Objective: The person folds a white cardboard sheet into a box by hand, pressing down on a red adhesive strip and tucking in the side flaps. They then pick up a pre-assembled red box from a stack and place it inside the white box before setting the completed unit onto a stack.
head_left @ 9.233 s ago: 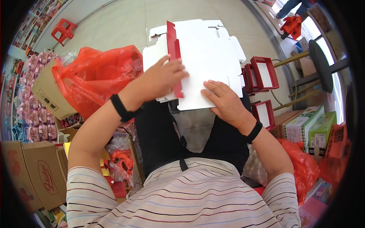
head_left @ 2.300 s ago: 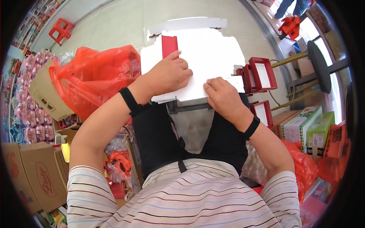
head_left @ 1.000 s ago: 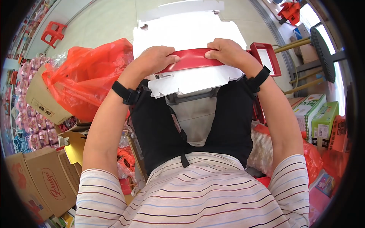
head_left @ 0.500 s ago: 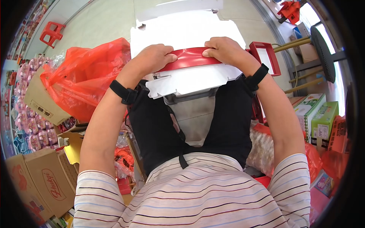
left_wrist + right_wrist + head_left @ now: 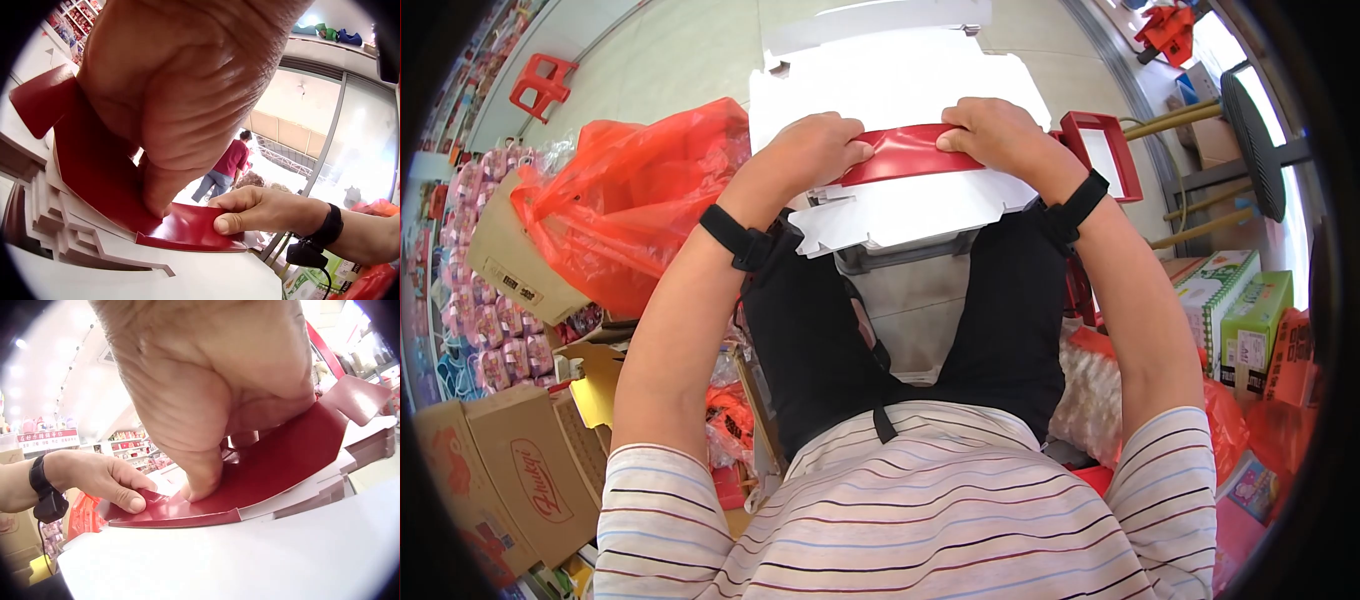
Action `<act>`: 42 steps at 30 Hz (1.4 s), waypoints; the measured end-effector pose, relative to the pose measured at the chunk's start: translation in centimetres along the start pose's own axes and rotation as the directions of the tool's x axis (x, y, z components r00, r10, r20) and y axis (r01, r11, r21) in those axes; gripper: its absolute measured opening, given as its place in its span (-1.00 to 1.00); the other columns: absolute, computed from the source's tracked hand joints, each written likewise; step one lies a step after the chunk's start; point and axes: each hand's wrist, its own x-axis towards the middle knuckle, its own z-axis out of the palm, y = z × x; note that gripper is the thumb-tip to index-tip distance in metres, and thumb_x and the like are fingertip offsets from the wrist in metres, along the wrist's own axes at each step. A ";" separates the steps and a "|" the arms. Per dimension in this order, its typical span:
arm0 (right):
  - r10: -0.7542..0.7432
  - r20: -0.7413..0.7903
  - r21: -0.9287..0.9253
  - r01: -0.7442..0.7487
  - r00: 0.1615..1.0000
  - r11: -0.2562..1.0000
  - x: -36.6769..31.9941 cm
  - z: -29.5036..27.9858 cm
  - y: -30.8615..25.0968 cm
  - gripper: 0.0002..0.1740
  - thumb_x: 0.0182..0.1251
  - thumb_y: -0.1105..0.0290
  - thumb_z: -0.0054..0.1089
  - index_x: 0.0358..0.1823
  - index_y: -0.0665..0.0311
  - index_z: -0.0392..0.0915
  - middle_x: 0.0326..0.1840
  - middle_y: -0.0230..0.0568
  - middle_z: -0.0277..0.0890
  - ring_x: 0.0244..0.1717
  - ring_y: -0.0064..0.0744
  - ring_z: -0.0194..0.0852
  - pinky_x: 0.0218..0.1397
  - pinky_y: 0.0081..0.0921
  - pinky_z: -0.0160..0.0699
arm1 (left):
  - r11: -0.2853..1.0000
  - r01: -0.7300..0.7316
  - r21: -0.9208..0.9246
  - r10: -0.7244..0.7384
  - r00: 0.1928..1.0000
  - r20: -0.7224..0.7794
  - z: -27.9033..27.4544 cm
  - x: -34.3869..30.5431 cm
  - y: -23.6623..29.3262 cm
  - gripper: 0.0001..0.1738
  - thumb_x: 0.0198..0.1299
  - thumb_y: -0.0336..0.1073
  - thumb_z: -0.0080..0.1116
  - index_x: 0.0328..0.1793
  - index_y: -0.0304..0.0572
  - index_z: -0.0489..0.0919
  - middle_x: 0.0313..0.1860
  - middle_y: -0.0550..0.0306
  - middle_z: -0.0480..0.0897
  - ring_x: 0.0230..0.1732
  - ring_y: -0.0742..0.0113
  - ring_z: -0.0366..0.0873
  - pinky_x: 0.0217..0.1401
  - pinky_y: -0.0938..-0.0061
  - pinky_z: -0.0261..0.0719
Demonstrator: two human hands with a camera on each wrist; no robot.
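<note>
A glossy red card piece lies across a stack of white card sheets over the knees. My left hand grips its left end, thumb on the near side. At the other end my right hand pinches it the same way. In the left wrist view the red card bends up under the left hand, with the right hand beyond. The right wrist view has the red card under the right hand, and the left hand at the far end.
Red trays with white bottoms stand right of the stack. To the left are a red plastic bag and a brown carton. A red stool is at the back left, a round black seat at the right.
Earlier the red piece lay lengthwise near the stack's left side, the left hand on it. It now lies crosswise, both hands gripping its ends. Over the last second the hands have barely moved.
</note>
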 end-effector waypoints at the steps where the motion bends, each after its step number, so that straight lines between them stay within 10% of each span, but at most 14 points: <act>1: -0.005 -0.003 0.003 0.005 1.000 1.000 0.0 0.0 0.0 -0.64 0.50 0.04 0.32 -0.09 0.22 0.72 -0.11 -0.11 0.70 0.02 0.00 0.68 0.09 -0.09 0.61 | 1.000 0.007 0.010 -0.007 1.000 0.005 0.1 0.1 0.0 -0.57 0.53 -0.03 0.16 0.02 -0.34 0.72 -0.08 -0.22 0.73 0.02 -0.17 0.68 0.17 0.08 0.60; 11: 0.015 0.010 0.039 -0.016 1.000 0.999 0.2 0.0 -0.1 -0.64 0.40 0.08 0.44 -0.14 0.26 0.65 -0.15 -0.07 0.71 -0.05 0.02 0.69 0.02 -0.09 0.61 | 0.979 0.162 0.122 -0.160 0.987 -0.025 -0.3 -0.4 2.2 -0.67 0.45 -0.07 0.26 0.00 -0.22 0.71 -0.04 -0.16 0.77 0.08 -0.09 0.73 0.18 0.05 0.67; 16: 0.058 -0.080 0.164 -0.044 0.995 0.985 -0.5 -0.2 -0.6 -0.65 0.32 0.16 0.53 -0.20 0.25 0.60 -0.16 -0.09 0.67 -0.04 0.02 0.67 0.02 -0.12 0.62 | 0.970 -0.067 0.232 0.123 0.964 -0.238 1.7 -1.8 2.0 -0.64 0.34 -0.15 0.38 0.10 -0.22 0.67 0.07 -0.02 0.68 0.16 -0.05 0.64 0.21 0.14 0.64; 22: -0.257 -0.390 -0.129 0.224 0.884 0.966 -2.5 1.4 -1.0 -0.62 0.18 0.17 0.60 -0.13 0.24 0.69 -0.11 -0.15 0.58 0.01 -0.03 0.63 0.09 -0.12 0.65 | 0.963 -0.192 0.191 0.241 0.929 -0.282 2.0 -3.0 2.1 -0.65 0.32 -0.18 0.39 0.12 -0.21 0.68 0.01 0.01 0.66 0.13 0.01 0.62 0.22 0.17 0.66; 33: -0.528 -0.281 -0.520 0.336 0.801 0.786 -3.5 3.8 -0.8 -0.74 0.29 0.32 0.41 -0.09 0.30 0.63 -0.17 -0.17 0.60 -0.09 -0.20 0.63 0.02 -0.29 0.69 | 0.896 -0.250 0.369 0.358 0.895 -0.264 2.4 -3.1 2.1 -0.65 0.35 -0.18 0.34 0.12 -0.28 0.67 -0.04 -0.02 0.65 0.04 0.04 0.63 0.18 0.21 0.68; 42: -0.398 -0.363 -0.331 0.283 0.843 0.900 -6.0 2.3 -2.8 -0.79 0.25 0.53 0.24 -0.08 0.30 0.57 -0.25 -0.17 0.62 -0.14 -0.13 0.66 -0.03 -0.25 0.68 | 0.964 -0.232 0.131 0.258 0.935 -0.245 2.1 -3.5 1.7 -0.74 0.47 -0.18 0.23 0.06 -0.18 0.73 -0.07 0.01 0.68 0.05 -0.01 0.64 0.16 0.15 0.66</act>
